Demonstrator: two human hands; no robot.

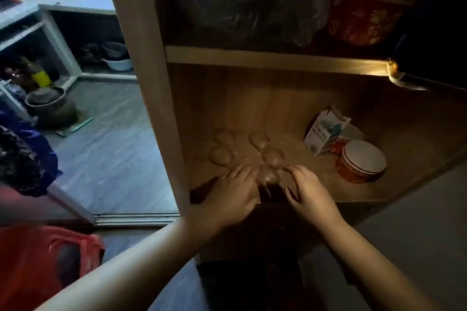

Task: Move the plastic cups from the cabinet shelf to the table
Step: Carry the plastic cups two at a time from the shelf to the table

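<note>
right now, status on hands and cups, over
Left hand and right hand open, flanking nearest plastic cup, not gripping. Four more cups behind on shelf. Carton and red tub off right, clear.

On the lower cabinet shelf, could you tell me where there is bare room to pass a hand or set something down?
Bare wood runs between the clear plastic cups and the white carton, and along the back behind the cups. The left front is crowded: cups cluster there, with the left hand and right hand flanking the nearest. The red tub fills the right front.

Both arms bare to past the elbows, no sleeves, no rings/watch showing on hands: left hand (pixel 231 194) & right hand (pixel 309 190).
</note>
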